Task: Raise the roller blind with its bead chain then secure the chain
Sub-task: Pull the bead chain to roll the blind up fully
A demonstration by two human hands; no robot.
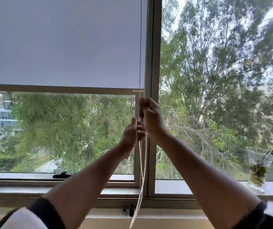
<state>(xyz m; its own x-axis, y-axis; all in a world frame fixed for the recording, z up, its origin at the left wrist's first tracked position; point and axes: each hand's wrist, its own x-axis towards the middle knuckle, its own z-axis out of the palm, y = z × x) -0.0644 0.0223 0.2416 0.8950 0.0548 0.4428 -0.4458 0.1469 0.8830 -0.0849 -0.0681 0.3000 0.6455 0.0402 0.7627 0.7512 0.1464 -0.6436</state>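
A pale grey roller blind (63,42) covers the upper part of the left window pane, its bottom bar (58,88) a little above my hands. A white bead chain (142,162) hangs beside the vertical window frame and loops down below the sill. My right hand (150,116) is closed around the chain just under the bottom bar. My left hand (132,131) sits lower and to the left, its fingers pinched on the same chain. Both forearms reach up from the lower corners.
A glass vase (257,169) with a plant cutting stands on the sill at right. Two small dark bottles (129,210) sit on the ledge below the chain. A dark latch (62,175) lies on the left window's lower frame. Trees fill the outside.
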